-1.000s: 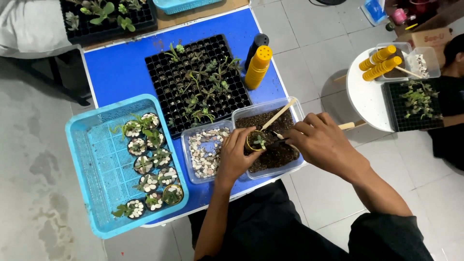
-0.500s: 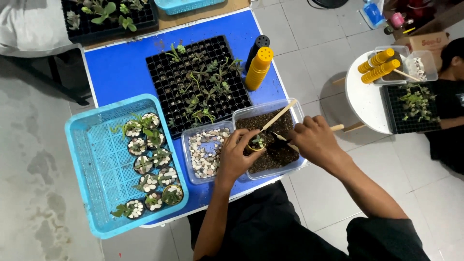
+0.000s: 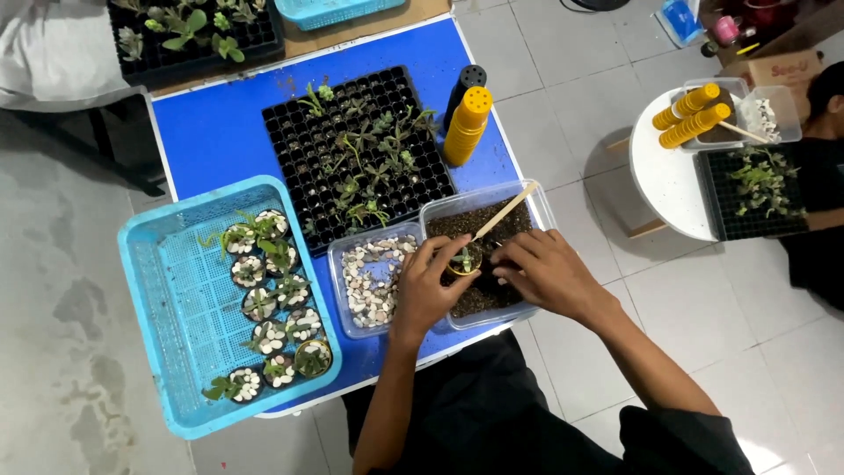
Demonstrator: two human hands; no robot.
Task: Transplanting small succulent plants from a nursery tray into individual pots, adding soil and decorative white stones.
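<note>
My left hand (image 3: 428, 286) is shut on a small yellow pot (image 3: 463, 260) with a green seedling, and holds it over the dark soil in a clear tub (image 3: 531, 199). My right hand (image 3: 541, 273) lies palm down over the soil. Its fingers are spread and their tips are at the pot's right side. No tool shows in it. A flat wooden stick (image 3: 506, 211) stands tilted in the soil at the tub's far side. Left of the soil tub, a smaller clear tub (image 3: 341, 295) holds pale pebbles.
A light blue basket (image 3: 176, 334) at the left holds several small potted seedlings topped with pebbles. On the blue table (image 3: 220, 132), a black seedling tray (image 3: 360, 154) sits behind the tubs, next to a yellow pot stack (image 3: 466, 125). Another person (image 3: 822, 158) sits at a white round table (image 3: 664, 180) on the right.
My right hand has moved left to the pot. The wooden handle that stuck out to its right is no longer visible. My left hand has kept hold of the pot.
</note>
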